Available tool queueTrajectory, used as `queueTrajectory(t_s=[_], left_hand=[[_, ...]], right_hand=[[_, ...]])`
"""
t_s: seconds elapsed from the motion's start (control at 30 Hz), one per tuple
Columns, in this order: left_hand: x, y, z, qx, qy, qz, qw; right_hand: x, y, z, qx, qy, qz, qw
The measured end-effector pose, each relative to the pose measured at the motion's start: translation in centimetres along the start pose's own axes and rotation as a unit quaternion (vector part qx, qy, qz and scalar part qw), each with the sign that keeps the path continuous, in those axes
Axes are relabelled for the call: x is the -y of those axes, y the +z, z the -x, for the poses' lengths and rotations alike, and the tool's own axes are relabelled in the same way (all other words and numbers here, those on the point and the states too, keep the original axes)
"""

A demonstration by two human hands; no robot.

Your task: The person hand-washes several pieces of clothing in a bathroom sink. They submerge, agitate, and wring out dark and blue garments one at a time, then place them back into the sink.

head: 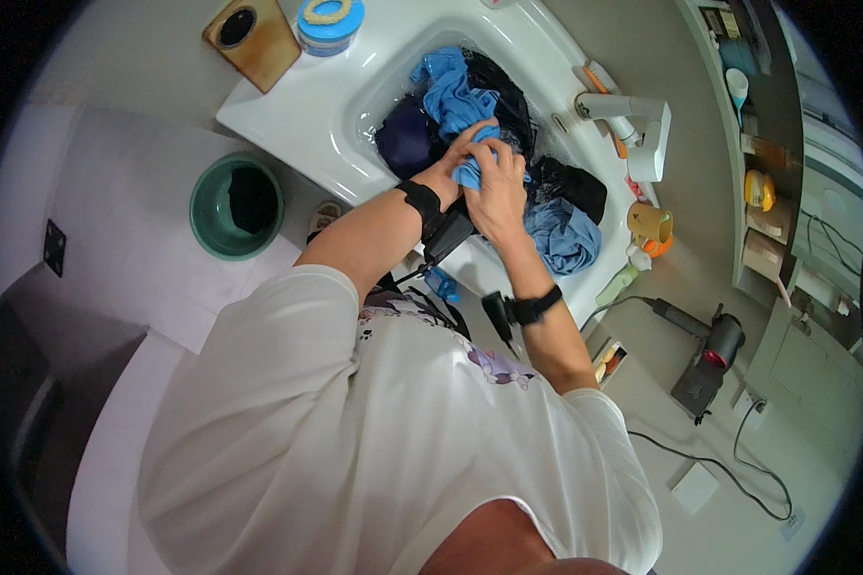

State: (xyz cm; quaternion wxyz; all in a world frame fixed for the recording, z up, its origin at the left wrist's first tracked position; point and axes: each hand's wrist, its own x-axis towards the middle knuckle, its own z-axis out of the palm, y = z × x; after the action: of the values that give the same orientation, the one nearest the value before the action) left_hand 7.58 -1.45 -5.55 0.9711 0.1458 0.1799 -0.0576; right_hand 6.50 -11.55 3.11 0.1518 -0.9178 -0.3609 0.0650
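Note:
My left hand (pixel 442 175) and my right hand (pixel 498 190) meet over a white washbasin (pixel 288 108). Both grip a bunched part of a bright blue wet cloth (pixel 453 93), whose other end lies in the water. Fingers of the right hand curl over the folds; the left hand holds them from the side. Around the cloth, dark navy fabric (pixel 405 136) and black fabric (pixel 500 83) lie in the water. Nearer the right wrist, a crumpled grey-blue cloth (pixel 564 237) and a black cloth (pixel 572 188) rest at the basin's side. Black straps circle both forearms.
A white faucet (pixel 647 136) and brushes (pixel 598 75) stand along the wall side, with a yellow mug (pixel 647 223). A blue-lidded tub (pixel 329 32) sits on the rim. Below, a green bucket (pixel 205 215) holds dark cloth. A hair dryer (pixel 719 341) hangs right.

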Motion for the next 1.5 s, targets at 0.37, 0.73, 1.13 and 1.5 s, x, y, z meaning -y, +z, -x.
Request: queueTrajectory(t_s=[0.37, 0.73, 1.13, 1.5], left_hand=[[5.1, 1.9, -0.5, 0.062, -0.048, -0.671, 0.737], [-5.3, 1.7, 5.3, 0.033, 0.217, -0.889, 0.402], [-5.1, 0.5, 2.4, -0.006, -0.252, -0.894, 0.37], [-5.0, -2.3, 0.1, -0.009, -0.208, -0.89, 0.406]], right_hand=[[-12.4, -5.7, 2.6, 0.025, 0.267, 0.196, 0.943], [-11.8, 0.5, -1.3, 0.055, 0.257, -0.285, 0.922], [-2.1, 3.3, -6.9, 0.184, 0.049, 0.048, 0.981], [-3.3, 7.6, -12.4, 0.285, 0.179, 0.089, 0.937]])
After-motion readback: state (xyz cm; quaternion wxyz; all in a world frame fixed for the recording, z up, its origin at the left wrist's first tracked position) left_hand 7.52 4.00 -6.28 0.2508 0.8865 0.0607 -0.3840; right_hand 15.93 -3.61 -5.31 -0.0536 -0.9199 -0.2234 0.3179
